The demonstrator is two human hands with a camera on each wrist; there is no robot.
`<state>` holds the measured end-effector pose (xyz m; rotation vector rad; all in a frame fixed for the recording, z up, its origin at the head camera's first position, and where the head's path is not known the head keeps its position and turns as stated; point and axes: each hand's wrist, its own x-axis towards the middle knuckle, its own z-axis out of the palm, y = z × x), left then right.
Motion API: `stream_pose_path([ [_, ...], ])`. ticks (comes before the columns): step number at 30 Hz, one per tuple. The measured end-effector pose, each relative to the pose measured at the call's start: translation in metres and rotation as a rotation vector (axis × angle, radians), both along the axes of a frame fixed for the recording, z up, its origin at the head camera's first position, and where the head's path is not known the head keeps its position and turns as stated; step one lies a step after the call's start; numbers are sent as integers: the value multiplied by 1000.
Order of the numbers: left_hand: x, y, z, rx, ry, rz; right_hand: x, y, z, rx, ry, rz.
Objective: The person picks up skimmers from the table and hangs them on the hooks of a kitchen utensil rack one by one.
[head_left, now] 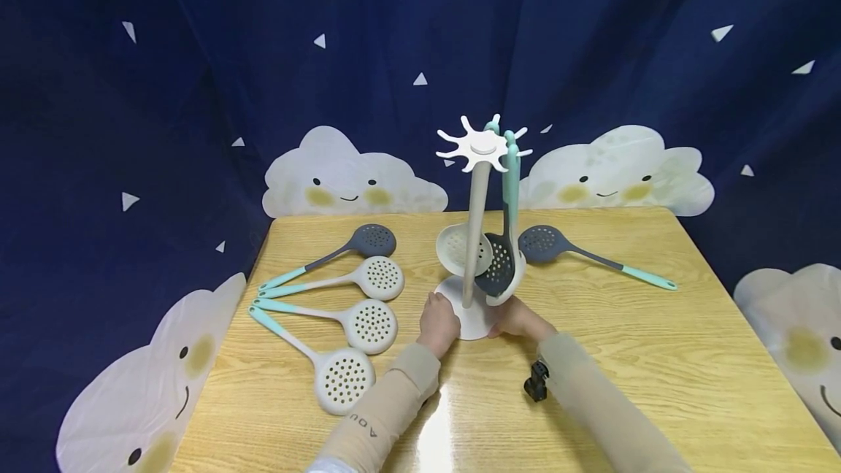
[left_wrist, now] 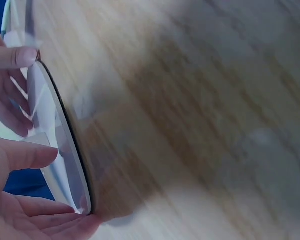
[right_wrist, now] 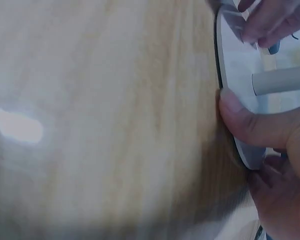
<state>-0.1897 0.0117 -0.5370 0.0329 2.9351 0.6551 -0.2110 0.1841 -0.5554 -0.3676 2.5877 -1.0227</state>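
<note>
A white utensil stand (head_left: pixel 478 232) rises upright from a round base (head_left: pixel 469 327), with a star of hooks on top. My left hand (head_left: pixel 439 323) grips the base's left rim; its thumb and fingers show at the rim in the left wrist view. At the right rim, my right hand (head_left: pixel 519 318) holds the base, its thumb (right_wrist: pixel 242 117) over the edge. A dark slotted spoon (head_left: pixel 497 268) and a pale ladle (head_left: pixel 517 279) with a mint handle hang on the right side. Another pale round-headed utensil (head_left: pixel 453 247) hangs behind the post, partly hidden.
Left on the wooden table (head_left: pixel 657 385) lie a dark skimmer (head_left: pixel 373 239) and white skimmers (head_left: pixel 382 278), (head_left: pixel 371 327), (head_left: pixel 344 380), mint handles fanned together. Another dark skimmer (head_left: pixel 542 243) lies right of the stand. A dark blue curtain (head_left: pixel 394 20) with clouds hangs behind.
</note>
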Motion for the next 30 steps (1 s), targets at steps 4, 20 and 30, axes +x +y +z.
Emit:
stream_pose_path([
  [4,-3,-3,2,-5,25,-5,8,-3,-4,-47,70,-36],
  [20,-40,-20,2,28,-22,-196,50,-50,-15,-59,332,-307],
  [30,-43,-19,-5,23,34,-236,53,-59,-12,121,389,-321],
])
